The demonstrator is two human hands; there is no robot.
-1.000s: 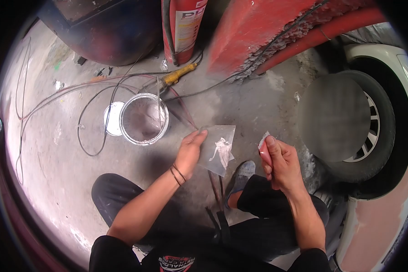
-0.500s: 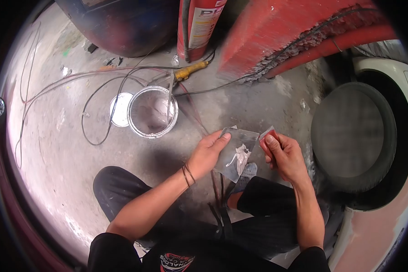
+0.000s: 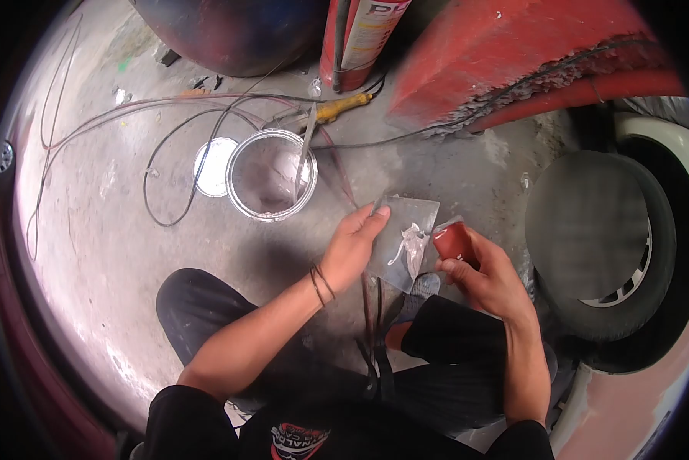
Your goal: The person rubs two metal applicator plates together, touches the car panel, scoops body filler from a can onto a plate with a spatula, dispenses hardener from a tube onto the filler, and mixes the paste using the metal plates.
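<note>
My left hand (image 3: 354,244) grips the left edge of a clear flat plate (image 3: 423,208), thumb on top. A smear of pale pinkish paste (image 3: 413,251) lies on the plate. Beside the plate's right edge, my right hand (image 3: 486,270) is closed on a red spreader (image 3: 453,242), whose edge is at or very near the plate; contact is hard to tell. An open round can (image 3: 237,201) holding similar paste stands on the floor beyond my left hand, with a flat stick (image 3: 307,149) leaning in it. Its round lid (image 3: 216,170) lies to its left.
Hoses and cables (image 3: 153,100) loop over the concrete floor, near a yellow-handled tool (image 3: 341,108). Ahead stand a red cylinder (image 3: 364,46) and a red block (image 3: 467,65). A car wheel (image 3: 655,230) is at the right, above a sanded body panel (image 3: 620,406).
The plate and my right hand have come together. The red spreader has turned so its broad face shows. The view has shifted, moving the can and cylinder rightward and upward in the frame.
</note>
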